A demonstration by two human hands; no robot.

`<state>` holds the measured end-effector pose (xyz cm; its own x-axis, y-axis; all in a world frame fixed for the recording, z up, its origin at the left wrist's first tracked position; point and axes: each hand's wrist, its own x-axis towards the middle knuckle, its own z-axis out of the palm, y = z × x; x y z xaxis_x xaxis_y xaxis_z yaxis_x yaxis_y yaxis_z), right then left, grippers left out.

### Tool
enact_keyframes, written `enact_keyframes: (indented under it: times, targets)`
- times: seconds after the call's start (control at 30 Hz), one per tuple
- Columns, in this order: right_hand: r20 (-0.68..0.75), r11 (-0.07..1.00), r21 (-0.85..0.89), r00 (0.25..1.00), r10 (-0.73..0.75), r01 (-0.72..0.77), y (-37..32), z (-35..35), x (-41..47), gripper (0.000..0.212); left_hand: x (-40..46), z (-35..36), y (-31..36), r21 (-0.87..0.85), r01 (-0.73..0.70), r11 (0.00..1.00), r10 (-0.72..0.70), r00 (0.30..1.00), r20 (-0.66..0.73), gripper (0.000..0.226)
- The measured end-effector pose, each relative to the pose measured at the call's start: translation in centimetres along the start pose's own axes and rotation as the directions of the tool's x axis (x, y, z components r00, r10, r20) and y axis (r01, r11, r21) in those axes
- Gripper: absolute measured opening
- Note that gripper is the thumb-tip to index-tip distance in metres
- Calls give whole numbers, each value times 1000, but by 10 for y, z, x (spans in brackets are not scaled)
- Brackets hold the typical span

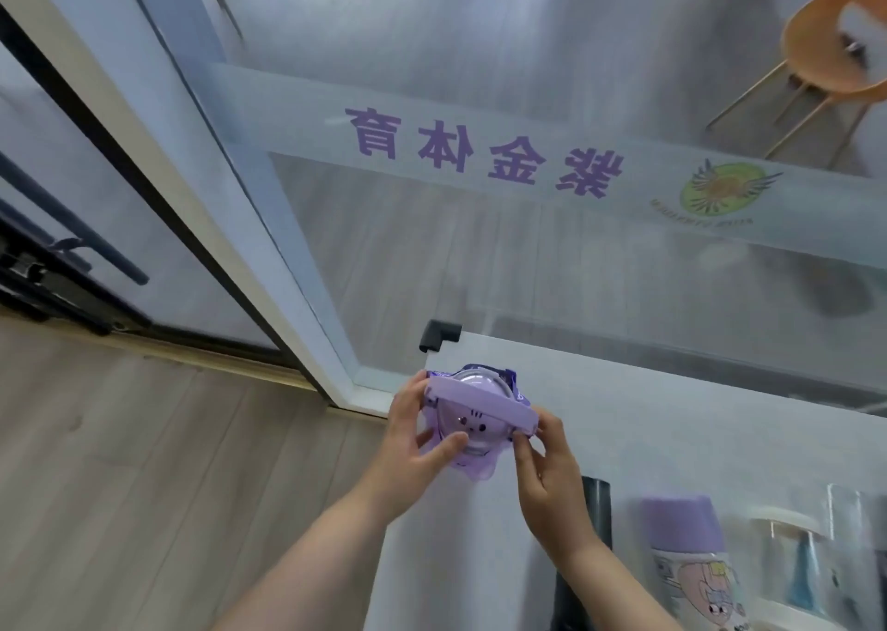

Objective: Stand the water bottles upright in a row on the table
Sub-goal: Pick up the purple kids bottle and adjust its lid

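Purple bottle clamped between left hand and right hand, near table corner; bare tabletop right of grip. Cartoon face seen on lid.

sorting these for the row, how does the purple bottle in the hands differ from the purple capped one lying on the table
The purple cartoon bottle is held by both hands, left hand and right hand, at the table's corner; the purple-capped bottle lies untouched on the table. The held one is translucent purple with a handle; the other has a white printed body. Both show cartoon figures.

Both bare forearms reach up from the lower frame; the left hand and right hand meet at center, fingers curled in a grip.
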<state>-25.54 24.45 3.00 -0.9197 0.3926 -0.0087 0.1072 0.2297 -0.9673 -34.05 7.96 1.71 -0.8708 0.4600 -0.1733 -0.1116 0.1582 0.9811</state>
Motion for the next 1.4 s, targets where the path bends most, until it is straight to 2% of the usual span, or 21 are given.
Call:
enact_keyframes:
  times: [0.13, 0.3, 0.57, 0.83, 0.97, 1.1, 1.23, 1.4]
  targets:
    - [-51, 1000, -7, 999, -1, 1, -6, 6, 26, 33, 24, -2, -3, 1, -33, 999, 33, 999, -20, 63]
    - [-98, 999, -45, 995, -5, 0, 1, 13, 59, 25, 54, -6, 1, -7, -41, 999, 41, 999, -36, 66]
    - [-129, 997, -76, 991, -14, 5, 2, 17, 102, 33, 93, -8, 5, 2, -96, 995, 96, 993, -66, 62]
    - [-145, 999, -50, 989, -12, 5, 7, 19, 99, 23, 95, -4, -2, 3, -119, 993, 119, 991, -64, 59]
    - [-181, 998, -55, 983, -18, 9, 8, 15, 94, 27, 98, -1, -1, -7, -141, 990, 141, 990, -24, 58]
    - [-135, 998, -47, 990, 32, -39, 13, 8, 94, 19, 97, 6, 3, -42, -151, 988, 149, 988, -45, 54]
    - [-52, 997, -34, 997, 60, -62, 16, -1, 90, 30, 94, 4, 5, -29, -132, 991, 132, 991, -6, 59]
    - [8, 990, -137, 1000, 9, -8, 17, -14, 84, 52, 86, -2, 2, 75, -161, 984, 159, 987, 24, 71]
